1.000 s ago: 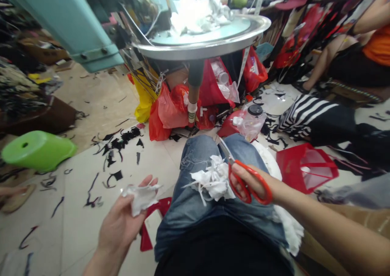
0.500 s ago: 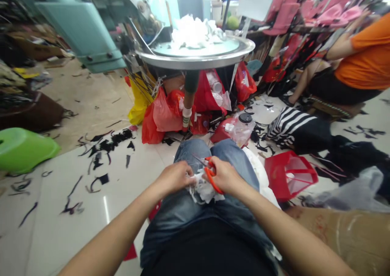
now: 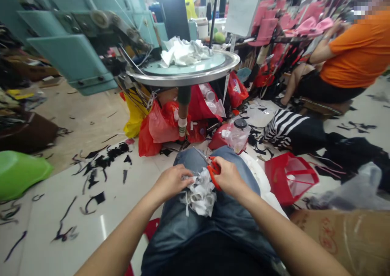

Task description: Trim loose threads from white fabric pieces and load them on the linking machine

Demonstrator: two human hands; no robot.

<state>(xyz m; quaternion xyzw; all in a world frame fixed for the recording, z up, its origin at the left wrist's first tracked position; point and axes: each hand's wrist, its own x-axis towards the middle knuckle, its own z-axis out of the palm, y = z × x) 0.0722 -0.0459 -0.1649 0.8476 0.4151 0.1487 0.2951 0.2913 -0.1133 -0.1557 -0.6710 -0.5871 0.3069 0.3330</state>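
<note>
Remotely, I am watching the right hand (image 3: pixel 228 175) gripping orange-handled scissors (image 3: pixel 214 172), its fingers wrapped snugly around the grips, the blades slanting forward and leftward, apparently to keep the points turned away from the wearer. The left hand (image 3: pixel 174 181) is resting its curled fingers at the edge of the crumpled white scraps (image 3: pixel 201 199); whether they are pinching a piece, I cannot tell. The scraps are lying bunched on the lap (image 3: pixel 170 235), probably because both hands are reaching it easily. Beyond, a round table (image 3: pixel 185 80) is bearing more white pieces (image 3: pixel 183 52).
</note>
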